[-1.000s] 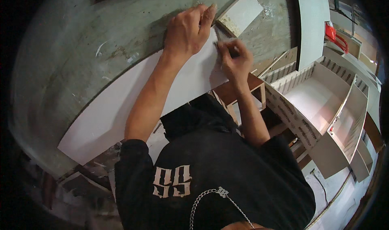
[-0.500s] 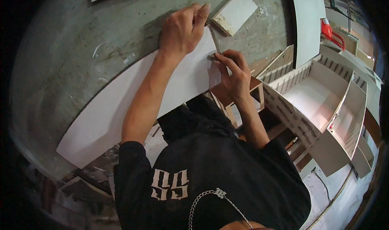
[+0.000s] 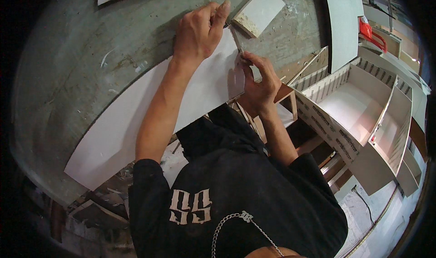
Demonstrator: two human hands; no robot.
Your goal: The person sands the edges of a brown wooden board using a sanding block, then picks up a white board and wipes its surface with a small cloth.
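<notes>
A long white board lies on the grey-green worktop, its long side slanting from lower left to upper right. Over the board's far right corner is my left hand, fingers curled in and thumb against the forefinger; whatever they hold is hidden. A small dark bit shows at the corner below that thumb. At the board's short right edge, my right hand has thumb and forefinger pinched together by a thin dark line along the edge. What sits in this pinch is too small to name.
A small white block with a rough end lies beyond the board. Another white panel stands to the right. Below it is an open white box frame with compartments. A red-handled tool is at far right.
My right hand's fingertips have slid up the board's short edge, away from my body. My left hand stays at the far corner. The whole view has shifted slightly.
</notes>
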